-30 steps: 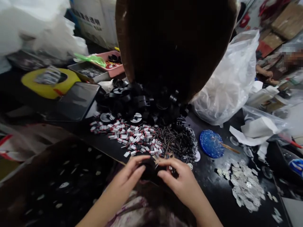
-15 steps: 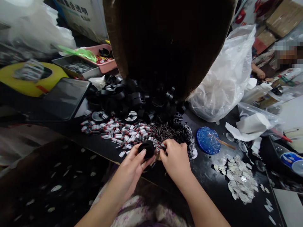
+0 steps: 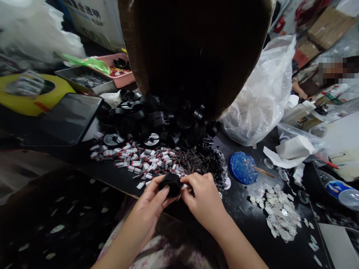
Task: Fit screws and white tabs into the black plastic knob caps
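In my left hand (image 3: 153, 198) is a round black plastic housing (image 3: 170, 184), gripped between thumb and fingers near the table's front edge. My right hand (image 3: 200, 194) meets its right side, fingertips pinched together; a small light piece shows at the fingertips, too little of it visible to name. Just beyond the hands lie a pile of small white-and-grey cylinders with red bands (image 3: 150, 160) and a heap of dark springs (image 3: 193, 160). Further back, many black round housings (image 3: 157, 119) spill from the mouth of a large dark box (image 3: 196, 48).
Right of my hands are a blue lid of grease (image 3: 243, 168) with a wooden stick (image 3: 265, 172) and a pile of thin metal plates (image 3: 282, 215). A clear plastic bag (image 3: 258, 97) stands behind. At left are yellow tape (image 3: 30, 104) and a pink tray (image 3: 123, 78). Another person sits far right.
My right hand has come closer to the black housing, its fingertips now against the housing's right side. The whole view has shifted slightly.
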{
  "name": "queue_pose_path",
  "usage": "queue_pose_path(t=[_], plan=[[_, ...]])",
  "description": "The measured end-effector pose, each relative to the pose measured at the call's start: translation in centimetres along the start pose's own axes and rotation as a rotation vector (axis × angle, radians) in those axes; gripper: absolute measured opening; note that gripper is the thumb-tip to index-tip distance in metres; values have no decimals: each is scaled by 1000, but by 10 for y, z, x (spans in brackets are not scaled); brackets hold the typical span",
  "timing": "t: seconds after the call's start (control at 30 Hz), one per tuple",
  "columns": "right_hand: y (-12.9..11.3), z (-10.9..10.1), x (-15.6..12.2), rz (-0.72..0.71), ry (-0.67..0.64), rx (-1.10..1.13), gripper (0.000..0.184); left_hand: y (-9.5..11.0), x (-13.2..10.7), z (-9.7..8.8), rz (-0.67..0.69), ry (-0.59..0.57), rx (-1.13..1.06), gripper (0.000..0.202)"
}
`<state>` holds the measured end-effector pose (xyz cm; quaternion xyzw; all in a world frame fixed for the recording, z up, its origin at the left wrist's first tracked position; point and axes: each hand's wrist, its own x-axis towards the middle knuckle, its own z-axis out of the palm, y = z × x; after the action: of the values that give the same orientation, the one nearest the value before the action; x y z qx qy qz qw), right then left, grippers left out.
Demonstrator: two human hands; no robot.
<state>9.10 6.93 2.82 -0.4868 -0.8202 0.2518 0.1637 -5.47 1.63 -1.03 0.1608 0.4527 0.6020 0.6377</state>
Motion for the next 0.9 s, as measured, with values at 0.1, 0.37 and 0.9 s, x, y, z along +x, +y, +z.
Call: queue_pose_path(t=[0.1, 0.37, 0.9], plan=[[-5, 3, 2, -58, -92, 10, 10, -1, -1, -12, 37, 37, 63, 27], [9, -16, 47, 96, 43, -275, 23, 14, 15, -33, 201, 241, 17, 22], [29, -25, 32, 93, 76, -163, 19, 8, 51, 23, 200, 26, -113, 18]])
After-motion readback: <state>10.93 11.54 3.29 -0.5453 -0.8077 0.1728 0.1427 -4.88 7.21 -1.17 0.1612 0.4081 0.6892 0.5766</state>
